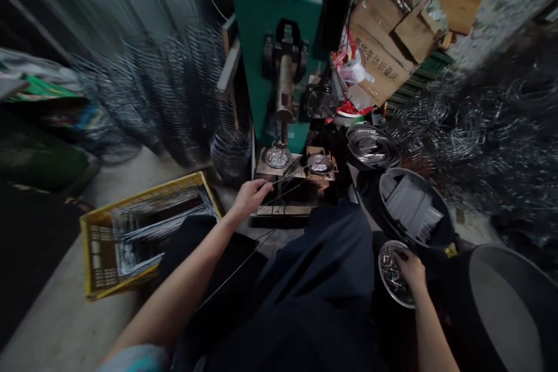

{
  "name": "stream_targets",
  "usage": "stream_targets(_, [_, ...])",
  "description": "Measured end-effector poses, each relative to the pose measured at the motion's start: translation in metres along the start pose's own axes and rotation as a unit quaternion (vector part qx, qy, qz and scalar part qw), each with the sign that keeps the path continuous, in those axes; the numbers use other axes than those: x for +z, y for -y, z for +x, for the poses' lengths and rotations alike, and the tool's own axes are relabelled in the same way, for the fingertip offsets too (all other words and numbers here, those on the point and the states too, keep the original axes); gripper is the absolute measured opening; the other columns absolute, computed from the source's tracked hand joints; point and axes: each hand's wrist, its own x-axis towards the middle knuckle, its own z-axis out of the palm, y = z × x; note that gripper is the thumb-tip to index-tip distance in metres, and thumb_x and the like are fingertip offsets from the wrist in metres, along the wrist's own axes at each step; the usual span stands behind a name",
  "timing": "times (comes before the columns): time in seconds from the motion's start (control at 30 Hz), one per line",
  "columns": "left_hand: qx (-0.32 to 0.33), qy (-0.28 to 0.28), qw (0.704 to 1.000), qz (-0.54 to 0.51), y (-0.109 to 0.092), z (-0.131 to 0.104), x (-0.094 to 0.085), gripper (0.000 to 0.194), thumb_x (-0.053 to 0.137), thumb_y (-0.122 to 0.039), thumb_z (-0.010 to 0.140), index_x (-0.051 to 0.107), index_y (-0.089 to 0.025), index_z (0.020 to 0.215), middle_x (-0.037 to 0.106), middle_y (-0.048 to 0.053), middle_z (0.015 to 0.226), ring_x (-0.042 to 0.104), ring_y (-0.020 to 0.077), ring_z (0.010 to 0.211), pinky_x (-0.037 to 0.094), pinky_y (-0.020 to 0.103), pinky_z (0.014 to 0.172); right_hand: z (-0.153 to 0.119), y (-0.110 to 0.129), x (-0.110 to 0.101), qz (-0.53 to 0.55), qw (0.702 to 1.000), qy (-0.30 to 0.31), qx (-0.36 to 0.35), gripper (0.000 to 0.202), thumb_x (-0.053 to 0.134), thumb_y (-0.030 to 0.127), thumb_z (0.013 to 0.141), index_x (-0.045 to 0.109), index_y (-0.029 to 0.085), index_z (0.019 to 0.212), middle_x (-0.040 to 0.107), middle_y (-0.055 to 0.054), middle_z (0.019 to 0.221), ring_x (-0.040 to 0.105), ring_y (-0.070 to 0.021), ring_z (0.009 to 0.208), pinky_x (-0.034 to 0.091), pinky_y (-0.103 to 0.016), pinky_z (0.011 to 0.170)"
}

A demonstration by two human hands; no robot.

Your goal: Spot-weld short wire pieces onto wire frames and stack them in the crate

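My left hand (251,197) is closed on a thin metal wire frame (238,267), which reaches from the machine's small worktable down across my lap. Above that worktable hangs the welding head (285,93) of a green machine (257,40). A round dish of small shiny pieces (278,157) sits under the head, with a second dark dish (319,164) to its right. At the right, my right hand (410,267) dips its fingers into a round bowl of small metal parts (392,279); its fingertips are hidden among them, so what they hold cannot be made out.
A yellow crate (98,256) with bent wire frames stands at the left, before stacked wire rings (165,87). At the right are a coil of strips (372,146), a black tub of straight rods (410,206), a cardboard box (379,40) and piled wire pieces (488,128).
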Motion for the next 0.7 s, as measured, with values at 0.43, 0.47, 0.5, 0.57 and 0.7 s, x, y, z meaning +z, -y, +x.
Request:
stream_targets(0.43, [-0.01,-0.014,0.998,-0.054,0.0,-0.01,-0.005,0.039,0.053,-0.047,0.086,0.07,-0.013,0.078,0.064,0.001,0.068,0.055,0.0154,0.066,0.04,0.025,0.066,-0.031,0.126,-0.056,0.192,0.971,0.066,-0.128,0.043,0.055,0.061,0.075,0.066,0.02,0.078,0.068,-0.004,0.057,0.065,-0.022,0.051,0.047,-0.028,0.054])
stream_targets(0.47, [-0.01,-0.018,0.998,-0.057,0.0,-0.01,-0.006,0.039,0.053,-0.047,0.086,0.07,-0.013,0.078,0.064,0.001,0.068,0.054,0.0153,0.066,0.04,0.024,0.066,-0.032,0.124,-0.056,0.169,0.972,0.07,-0.15,0.042,0.053,0.058,0.079,0.068,0.019,0.08,0.069,-0.005,0.06,0.066,-0.0217,0.053,0.048,-0.029,0.057])
stream_targets(0.5, [-0.011,-0.021,0.998,-0.06,0.0,-0.011,-0.008,0.039,0.053,-0.047,0.086,0.069,-0.013,0.078,0.064,0.001,0.068,0.054,0.0153,0.066,0.04,0.024,0.066,-0.034,0.121,-0.055,0.142,0.972,0.073,-0.172,0.04,0.05,0.054,0.082,0.069,0.019,0.082,0.071,-0.006,0.065,0.067,-0.0215,0.056,0.048,-0.029,0.06])
stream_targets(0.57, [-0.01,-0.028,0.998,-0.062,-0.002,-0.011,-0.011,0.038,0.053,-0.047,0.087,0.069,-0.013,0.079,0.064,0.001,0.069,0.055,0.0153,0.067,0.04,0.024,0.067,-0.037,0.114,-0.054,0.07,0.972,0.081,-0.209,0.035,0.046,0.044,0.087,0.071,0.02,0.085,0.074,-0.008,0.075,0.07,-0.0223,0.066,0.048,-0.029,0.068])
stream_targets(0.7, [-0.004,-0.04,0.998,-0.057,-0.006,-0.012,-0.018,0.036,0.054,-0.045,0.087,0.069,-0.013,0.077,0.063,0.001,0.067,0.053,0.0147,0.066,0.039,0.024,0.065,-0.044,0.106,-0.061,-0.079,0.967,0.087,-0.224,0.025,0.05,0.031,0.086,0.071,0.022,0.078,0.074,-0.01,0.08,0.071,-0.0272,0.085,0.046,-0.031,0.071])
